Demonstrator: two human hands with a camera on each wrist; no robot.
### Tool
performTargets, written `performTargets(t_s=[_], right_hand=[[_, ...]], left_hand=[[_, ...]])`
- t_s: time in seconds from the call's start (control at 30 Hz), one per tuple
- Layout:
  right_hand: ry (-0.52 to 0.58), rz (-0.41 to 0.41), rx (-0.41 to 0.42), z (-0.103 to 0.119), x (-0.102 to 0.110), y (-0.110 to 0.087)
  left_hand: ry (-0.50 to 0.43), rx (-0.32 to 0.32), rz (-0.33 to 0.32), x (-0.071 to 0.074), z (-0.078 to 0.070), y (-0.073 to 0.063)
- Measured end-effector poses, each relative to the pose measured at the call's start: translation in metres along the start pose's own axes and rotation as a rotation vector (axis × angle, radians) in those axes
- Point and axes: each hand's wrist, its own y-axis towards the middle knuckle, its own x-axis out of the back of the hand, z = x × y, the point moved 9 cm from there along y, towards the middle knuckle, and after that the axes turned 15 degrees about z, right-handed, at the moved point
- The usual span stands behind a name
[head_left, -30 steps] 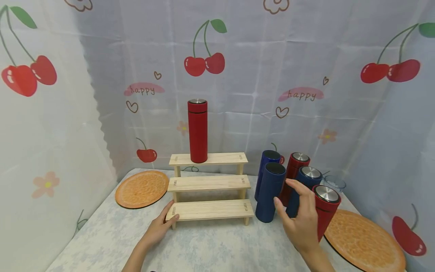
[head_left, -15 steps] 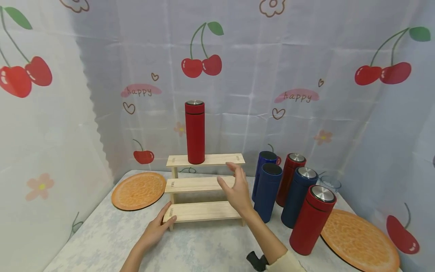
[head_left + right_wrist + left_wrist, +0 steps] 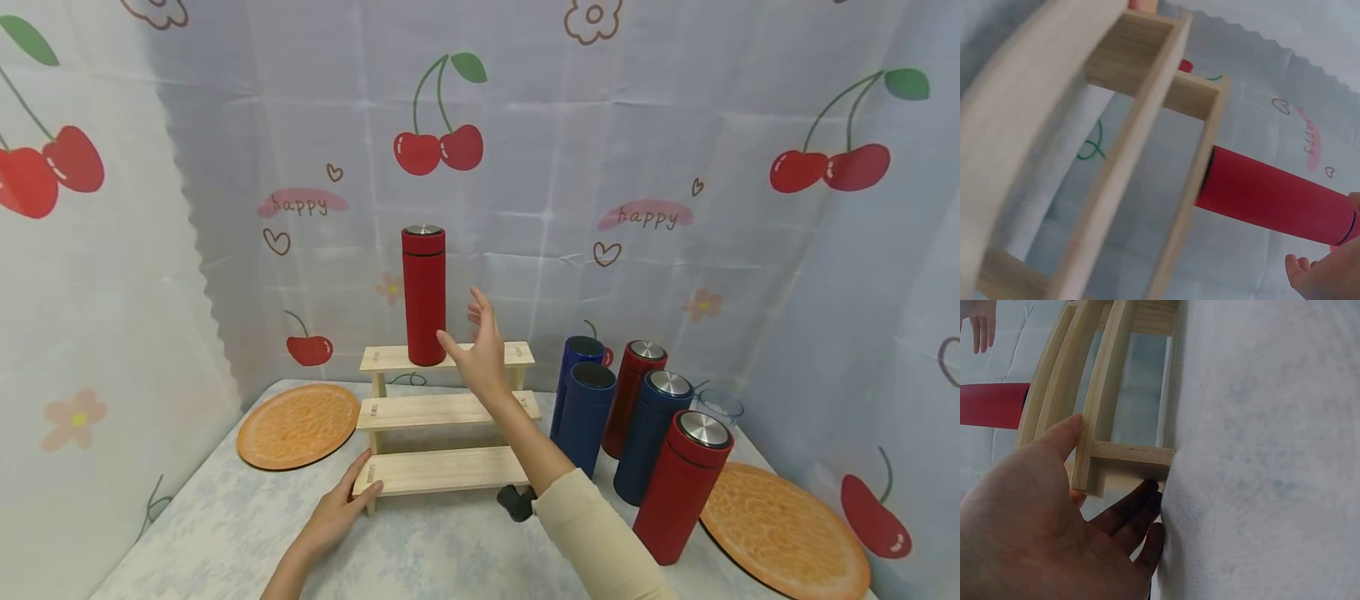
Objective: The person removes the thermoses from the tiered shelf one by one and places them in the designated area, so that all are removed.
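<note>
A three-step wooden display stand stands on the cloth-covered table. My left hand holds the left end of its lowest step; in the left wrist view the thumb lies on the step's edge and the fingers reach round the leg of the stand. On the top step, left of its middle, a red vacuum flask with a silver lid stands upright. My right hand is raised just right of that flask, fingers spread and holding nothing. The right wrist view shows the red flask with the right hand near its lid end.
To the right several flasks stand close together: a front red flask, a blue flask, a rear red flask and dark blue ones. Round orange mats lie at both sides. A glass bowl stands behind.
My right hand has moved left and up from the flasks at the right, across the stand, to beside the red flask on the top step. My left hand stays on the stand.
</note>
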Motion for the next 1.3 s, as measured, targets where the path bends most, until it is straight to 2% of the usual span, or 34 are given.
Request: performTargets(t_s=[0.1,0.2,0.4,0.57,0.83,1.13,1.3], right_hand=[[0.005,-0.025,0.021,0.011,0.005,0.021],[-0.035,-0.027,0.04,0.019,0.009,0.041],[-0.091,0.011,-0.032,0.013,0.011,0.061],[-0.081,0.07,-0.103,-0.001,0.004,0.066],[-0.071,0.231,-0.185,-0.022,-0.023,0.063],[0.019,0.254,-0.19,-0.039,-0.038,0.053],[0.001,0.275,-0.211,-0.045,-0.045,0.051]], left_hand=[[-0.004,-0.004,-0.002,0.001,-0.001,0.0],[-0.005,0.0,-0.004,0.001,0.0,0.0],[-0.011,-0.002,-0.002,0.0,0.0,-0.002],[-0.01,0.001,-0.01,0.0,-0.001,-0.002],[-0.008,0.008,-0.016,0.0,0.0,-0.001],[0.017,0.012,-0.022,0.001,-0.001,-0.001],[0.022,0.01,-0.023,0.001,-0.001,-0.003]])
